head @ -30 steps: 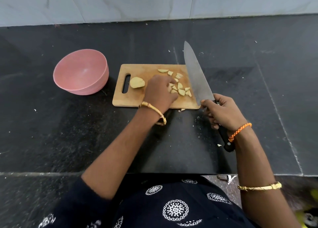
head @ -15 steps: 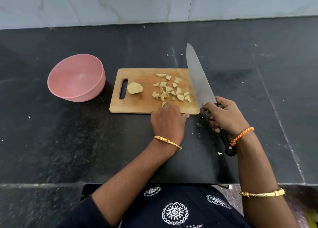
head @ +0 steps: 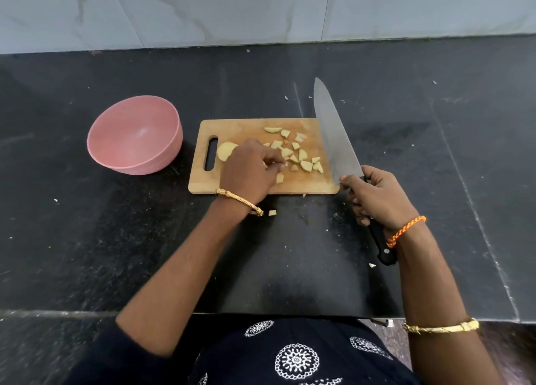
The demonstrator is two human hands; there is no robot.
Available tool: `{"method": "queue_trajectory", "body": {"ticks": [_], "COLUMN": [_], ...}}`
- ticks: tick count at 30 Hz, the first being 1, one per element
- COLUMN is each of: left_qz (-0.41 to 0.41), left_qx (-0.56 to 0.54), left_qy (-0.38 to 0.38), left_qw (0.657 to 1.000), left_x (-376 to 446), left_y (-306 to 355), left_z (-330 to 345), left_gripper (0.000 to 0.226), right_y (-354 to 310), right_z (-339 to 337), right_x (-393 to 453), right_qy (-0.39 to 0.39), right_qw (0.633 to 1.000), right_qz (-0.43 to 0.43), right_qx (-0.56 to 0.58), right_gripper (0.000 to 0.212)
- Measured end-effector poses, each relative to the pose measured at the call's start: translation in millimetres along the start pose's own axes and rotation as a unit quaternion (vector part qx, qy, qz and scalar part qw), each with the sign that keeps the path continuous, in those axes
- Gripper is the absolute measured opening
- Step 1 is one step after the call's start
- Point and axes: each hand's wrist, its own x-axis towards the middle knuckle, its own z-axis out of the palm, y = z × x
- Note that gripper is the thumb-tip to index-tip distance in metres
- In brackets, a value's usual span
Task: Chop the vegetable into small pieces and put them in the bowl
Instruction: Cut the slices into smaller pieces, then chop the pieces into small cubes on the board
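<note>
Countertop [head: 116, 239]: dark stone, speckled, dull sheen. Wall [head: 203, 10]: pale marble-look tile, smooth, faint grey veining. Cutting board [head: 249, 129]: light wood, matt, grain visible. Bowl [head: 136, 136]: pink plastic, smooth, soft gloss inside. Knife blade [head: 333, 135]: grey metal, satin, not mirror-bright; knife handle [head: 384, 251]: black, glossy, one metal rivet. Vegetable pieces [head: 306, 165]: pale, moist-looking cut faces. Bangles [head: 240, 201]: gold-tone metal. Wrist thread [head: 406, 230]: orange braided cord.
</note>
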Motion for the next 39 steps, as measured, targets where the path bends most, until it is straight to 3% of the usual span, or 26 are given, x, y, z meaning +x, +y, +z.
{"method": "queue_trajectory", "body": {"ticks": [3,7,9,15,20,27,29,34,39], "left_qz": [-0.015,-0.011,0.000,-0.007,-0.030,0.010,0.020,0.025,0.030], "left_qx": [0.003,0.060,0.078,0.004,0.042,0.102,0.072,-0.102,-0.077], "left_qy": [0.006,-0.150,-0.185,-0.119,-0.192,-0.184,-0.155,0.031,0.117], "left_qw": [1.000,0.987,0.980,0.993,0.980,0.978,0.985,0.994,0.990], "left_x": [-10.8,-30.2,-33.5,-18.5,-22.2,-28.4,-24.5,9.9,32.5], "left_y": [-9.5,-15.6,-16.5,-6.0,-9.0,-5.4,-2.8,7.6,-4.2], "left_z": [-6.4,-5.2,-2.1,-10.0,-5.2,6.1,3.2,4.1,17.8], "left_gripper": [0.013,0.024,0.017,0.011,0.026,0.015,0.013,0.016,0.015], "right_y": [0.8,1.8,1.0,-0.4,5.9,7.4,6.9,9.8,10.3], "right_z": [3.0,8.5,9.7,8.0,-0.1,-0.1,2.1,5.9,10.5], "right_x": [-0.2,2.3,2.3,4.9,0.5,-1.9,-1.0,-0.9,-8.6], "right_qy": [-0.008,-0.017,-0.021,0.004,0.040,0.051,0.049,0.072,0.135], "right_qw": [1.000,1.000,1.000,0.999,0.999,0.998,0.998,0.995,0.975], "right_qz": [0.003,0.008,0.003,-0.011,0.001,0.026,0.020,0.011,-0.001], "right_qx": [-0.012,-0.018,-0.021,-0.047,-0.028,-0.021,-0.021,-0.069,-0.178], "right_gripper": [0.017,0.016,0.017,0.016,0.014,0.016,0.018,0.014,0.020]}}
